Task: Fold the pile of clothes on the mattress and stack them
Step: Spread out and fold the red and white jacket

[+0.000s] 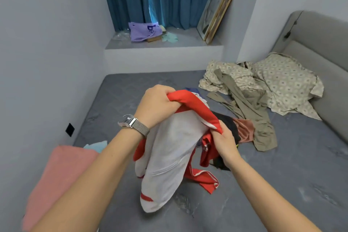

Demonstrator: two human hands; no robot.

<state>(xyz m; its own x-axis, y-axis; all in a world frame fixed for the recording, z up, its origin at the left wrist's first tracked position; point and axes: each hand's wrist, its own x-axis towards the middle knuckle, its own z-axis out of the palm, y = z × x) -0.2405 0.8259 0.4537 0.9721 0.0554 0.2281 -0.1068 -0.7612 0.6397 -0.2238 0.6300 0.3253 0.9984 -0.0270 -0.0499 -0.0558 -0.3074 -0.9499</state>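
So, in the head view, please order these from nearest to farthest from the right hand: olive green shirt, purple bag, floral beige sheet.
From the right hand:
1. Olive green shirt, just right of it.
2. Floral beige sheet, by the headboard.
3. Purple bag, on the window ledge.

Grey mattress bears olive garment, floral sheet, pink towel.

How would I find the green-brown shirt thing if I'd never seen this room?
Start at the grey padded headboard on the right, then look down to the flowery beige cloth crumpled on the mattress. The olive garment sprawls from it toward the hands. It is the only plain khaki piece, long and unfolded, beside a small pink one.
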